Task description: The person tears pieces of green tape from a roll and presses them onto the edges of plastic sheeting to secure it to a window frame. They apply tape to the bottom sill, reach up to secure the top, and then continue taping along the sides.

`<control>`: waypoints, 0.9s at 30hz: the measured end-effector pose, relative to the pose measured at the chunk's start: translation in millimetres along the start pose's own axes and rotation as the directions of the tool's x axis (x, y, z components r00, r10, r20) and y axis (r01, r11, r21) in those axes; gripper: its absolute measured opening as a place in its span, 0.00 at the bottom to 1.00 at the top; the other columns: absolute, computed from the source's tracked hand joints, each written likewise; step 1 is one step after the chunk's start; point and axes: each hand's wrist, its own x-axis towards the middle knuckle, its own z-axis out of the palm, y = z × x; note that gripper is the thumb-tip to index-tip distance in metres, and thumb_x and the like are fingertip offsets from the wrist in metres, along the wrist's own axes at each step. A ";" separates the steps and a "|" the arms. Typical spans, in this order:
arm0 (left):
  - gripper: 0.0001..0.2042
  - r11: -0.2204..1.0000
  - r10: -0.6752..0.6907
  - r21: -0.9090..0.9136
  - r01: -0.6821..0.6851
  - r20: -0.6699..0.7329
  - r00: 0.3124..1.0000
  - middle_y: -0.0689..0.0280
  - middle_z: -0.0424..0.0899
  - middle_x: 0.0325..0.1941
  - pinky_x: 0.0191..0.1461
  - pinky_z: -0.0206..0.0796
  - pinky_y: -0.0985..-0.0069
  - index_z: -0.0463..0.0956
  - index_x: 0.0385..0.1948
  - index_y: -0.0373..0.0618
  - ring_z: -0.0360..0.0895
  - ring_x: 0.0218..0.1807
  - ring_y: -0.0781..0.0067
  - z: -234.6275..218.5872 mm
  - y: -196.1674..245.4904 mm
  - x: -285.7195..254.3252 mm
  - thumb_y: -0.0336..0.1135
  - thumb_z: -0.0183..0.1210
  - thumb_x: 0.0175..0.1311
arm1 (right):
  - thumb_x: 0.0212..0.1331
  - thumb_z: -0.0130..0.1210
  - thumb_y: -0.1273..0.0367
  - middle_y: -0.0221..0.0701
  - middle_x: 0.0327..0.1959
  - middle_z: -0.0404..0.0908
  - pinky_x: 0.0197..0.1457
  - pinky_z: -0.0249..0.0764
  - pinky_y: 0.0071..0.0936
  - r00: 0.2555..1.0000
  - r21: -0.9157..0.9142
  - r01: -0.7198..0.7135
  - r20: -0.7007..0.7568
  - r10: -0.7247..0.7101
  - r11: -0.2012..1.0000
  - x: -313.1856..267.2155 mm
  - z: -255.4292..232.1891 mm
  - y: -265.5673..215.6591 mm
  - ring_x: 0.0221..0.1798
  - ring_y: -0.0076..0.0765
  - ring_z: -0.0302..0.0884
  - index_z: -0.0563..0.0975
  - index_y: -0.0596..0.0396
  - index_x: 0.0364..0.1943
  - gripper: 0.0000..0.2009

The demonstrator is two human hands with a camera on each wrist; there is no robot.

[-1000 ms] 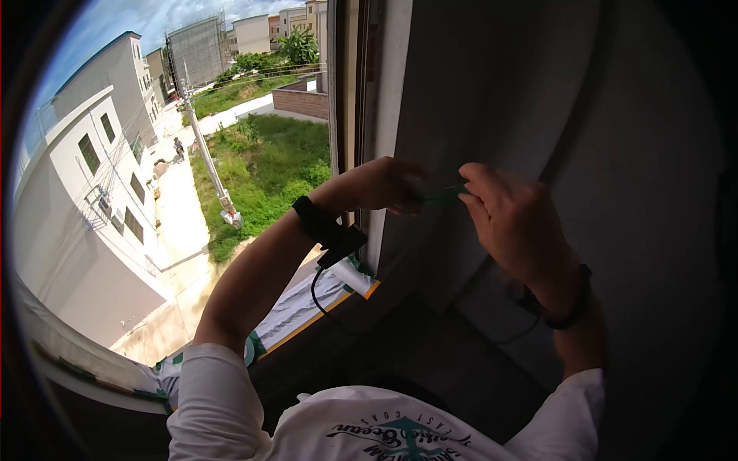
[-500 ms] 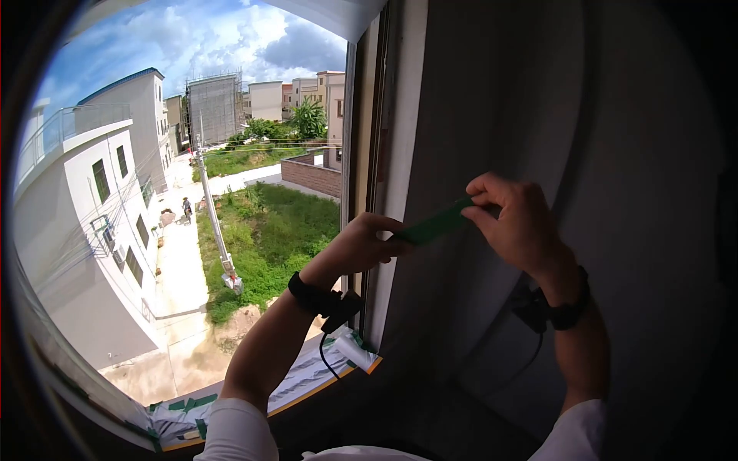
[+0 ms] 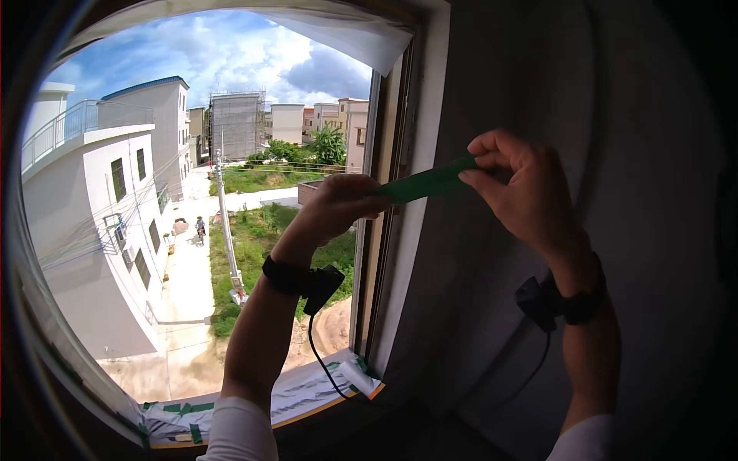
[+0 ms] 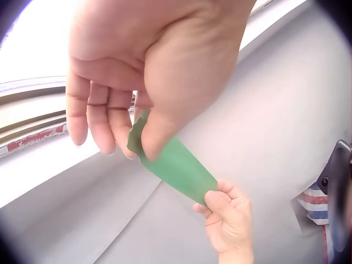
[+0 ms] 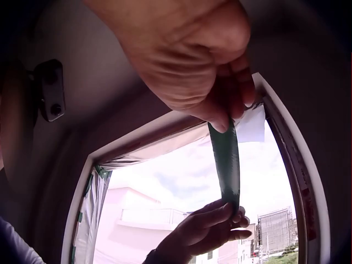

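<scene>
A short strip of green tape (image 3: 427,182) is stretched between both hands, in front of the window's right side. My left hand (image 3: 332,207) pinches its left end between thumb and fingers; that end has a jagged torn edge in the left wrist view. The other end is pinched by my right hand (image 3: 523,184), thumb against fingertips, held a little higher. In the right wrist view the green tape (image 5: 226,165) runs down from my right hand (image 5: 192,71) to my left hand (image 5: 206,231).
The window frame (image 3: 392,192) stands right behind the tape, beside a dark wall (image 3: 492,307). White sheeting (image 3: 384,38) hangs at the upper corner. More sheeting (image 3: 231,419), fixed with green tape pieces, covers the sill. A striped bag (image 4: 316,203) shows at the left wrist view's right edge.
The head view has tilted up toward the sky and window top. Both hands have risen toward the window's upper right, and the tape strip has turned to show its broad face.
</scene>
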 end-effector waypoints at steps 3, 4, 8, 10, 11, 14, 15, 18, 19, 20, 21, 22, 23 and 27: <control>0.11 0.975 0.210 -0.062 -0.213 -0.056 0.976 0.62 0.87 0.41 0.54 0.74 0.76 0.83 0.44 0.38 0.82 0.45 0.75 -6.8 12.6 -1.5 0.33 0.66 0.64 | 0.56 0.67 0.73 0.38 0.34 0.87 0.40 0.81 0.25 0.999 0.113 0.000 -0.035 0.004 0.994 12.1 3.7 -0.3 0.39 0.33 0.87 0.78 0.60 0.41 0.11; 0.12 0.955 0.295 0.004 -0.295 -0.054 0.954 0.62 0.87 0.41 0.54 0.75 0.74 0.83 0.44 0.39 0.83 0.45 0.75 -11.0 18.2 1.5 0.35 0.66 0.64 | 0.57 0.67 0.73 0.37 0.35 0.87 0.40 0.81 0.25 0.998 0.196 -0.004 -0.057 0.015 0.981 17.6 4.0 0.5 0.39 0.31 0.87 0.78 0.60 0.41 0.11; 0.12 0.943 0.331 0.064 -0.326 -0.096 0.939 0.63 0.88 0.39 0.48 0.75 0.75 0.83 0.43 0.38 0.83 0.42 0.75 -36.0 31.1 20.6 0.36 0.66 0.64 | 0.57 0.67 0.72 0.35 0.35 0.87 0.42 0.81 0.22 0.994 0.138 -0.018 -0.108 0.033 0.990 44.2 1.1 -1.1 0.40 0.29 0.87 0.78 0.59 0.43 0.12; 0.12 0.935 0.353 0.063 -0.348 -0.108 0.929 0.64 0.87 0.37 0.46 0.74 0.76 0.83 0.43 0.38 0.83 0.40 0.76 -43.8 38.6 34.0 0.36 0.66 0.64 | 0.57 0.67 0.72 0.35 0.35 0.87 0.41 0.81 0.22 0.989 0.135 0.011 -0.148 0.009 0.991 62.3 2.7 -0.4 0.39 0.28 0.87 0.79 0.59 0.42 0.11; 0.12 0.932 0.363 0.062 -0.358 -0.123 0.924 0.65 0.87 0.35 0.45 0.74 0.76 0.83 0.42 0.38 0.83 0.39 0.76 -47.9 41.3 39.6 0.37 0.66 0.64 | 0.57 0.67 0.72 0.35 0.34 0.87 0.40 0.80 0.21 0.984 0.140 0.034 -0.179 -0.009 0.990 70.6 4.3 0.8 0.39 0.27 0.87 0.79 0.59 0.42 0.11; 0.12 0.834 0.538 0.228 -0.502 -0.135 0.832 0.64 0.86 0.42 0.50 0.75 0.74 0.81 0.45 0.38 0.82 0.43 0.77 -57.7 43.6 58.4 0.35 0.65 0.65 | 0.56 0.68 0.71 0.33 0.33 0.87 0.38 0.79 0.19 0.977 0.161 0.003 -0.211 0.031 0.987 84.0 20.0 14.5 0.37 0.22 0.85 0.80 0.58 0.42 0.12; 0.13 0.722 0.672 0.331 -0.607 -0.126 0.730 0.63 0.85 0.44 0.53 0.75 0.72 0.80 0.48 0.37 0.82 0.45 0.76 -60.4 46.3 65.1 0.34 0.64 0.66 | 0.56 0.68 0.71 0.32 0.33 0.87 0.37 0.78 0.18 0.970 0.199 -0.014 -0.236 0.062 0.980 87.4 24.3 20.1 0.36 0.21 0.85 0.80 0.58 0.42 0.12; 0.17 0.593 0.774 0.318 -0.739 0.024 0.632 0.61 0.83 0.50 0.59 0.73 0.68 0.75 0.55 0.38 0.81 0.52 0.71 -77.4 64.0 85.1 0.32 0.63 0.66 | 0.56 0.69 0.69 0.29 0.34 0.87 0.39 0.77 0.18 0.951 0.247 0.025 -0.306 0.054 0.969 106.7 23.8 33.7 0.35 0.19 0.83 0.81 0.57 0.44 0.13; 0.17 0.590 0.778 0.311 -0.745 0.028 0.628 0.61 0.83 0.50 0.59 0.73 0.68 0.75 0.55 0.38 0.81 0.52 0.71 -86.9 62.8 101.6 0.32 0.63 0.66 | 0.56 0.69 0.68 0.29 0.34 0.87 0.40 0.77 0.18 0.937 0.279 0.047 -0.344 0.054 0.959 116.8 24.9 39.7 0.35 0.19 0.82 0.81 0.56 0.44 0.13; 0.19 0.547 0.809 0.330 -0.769 0.027 0.587 0.61 0.83 0.49 0.60 0.73 0.67 0.73 0.57 0.39 0.81 0.52 0.69 -96.6 62.6 118.0 0.32 0.62 0.67 | 0.56 0.69 0.67 0.28 0.36 0.86 0.43 0.76 0.19 0.942 0.239 0.035 -0.332 0.047 0.970 127.3 25.0 42.9 0.37 0.17 0.81 0.81 0.54 0.45 0.14; 0.20 0.505 0.837 0.349 -0.790 0.026 0.546 0.61 0.83 0.49 0.61 0.72 0.66 0.71 0.59 0.39 0.82 0.53 0.67 -107.2 62.4 133.4 0.31 0.62 0.67 | 0.56 0.69 0.67 0.28 0.36 0.86 0.43 0.76 0.19 0.941 0.234 0.032 -0.335 0.049 0.972 138.5 28.4 44.2 0.37 0.17 0.81 0.81 0.54 0.45 0.14; 0.19 0.532 0.805 0.401 -0.746 0.033 0.593 0.61 0.83 0.49 0.62 0.72 0.66 0.71 0.57 0.39 0.82 0.54 0.67 -121.3 62.1 146.2 0.32 0.61 0.67 | 0.58 0.66 0.67 0.28 0.36 0.86 0.44 0.76 0.20 0.953 0.220 0.062 -0.304 0.008 0.973 149.2 33.1 47.4 0.38 0.18 0.81 0.81 0.54 0.46 0.13; 0.17 0.483 0.854 0.281 -0.829 0.056 0.517 0.60 0.84 0.48 0.60 0.73 0.67 0.72 0.55 0.38 0.82 0.53 0.67 -131.6 62.1 161.8 0.32 0.61 0.68 | 0.60 0.64 0.68 0.28 0.36 0.86 0.45 0.76 0.21 0.961 0.206 0.093 -0.273 -0.034 0.974 160.7 36.6 49.6 0.39 0.19 0.81 0.81 0.55 0.47 0.12; 0.16 0.624 0.766 0.309 -0.718 -0.060 0.640 0.59 0.85 0.47 0.58 0.74 0.67 0.75 0.52 0.37 0.83 0.53 0.65 -161.3 49.9 182.4 0.38 0.59 0.71 | 0.63 0.60 0.75 0.37 0.34 0.85 0.39 0.80 0.20 0.980 0.271 0.032 -0.200 0.024 0.962 203.1 60.4 29.2 0.34 0.24 0.82 0.79 0.66 0.44 0.09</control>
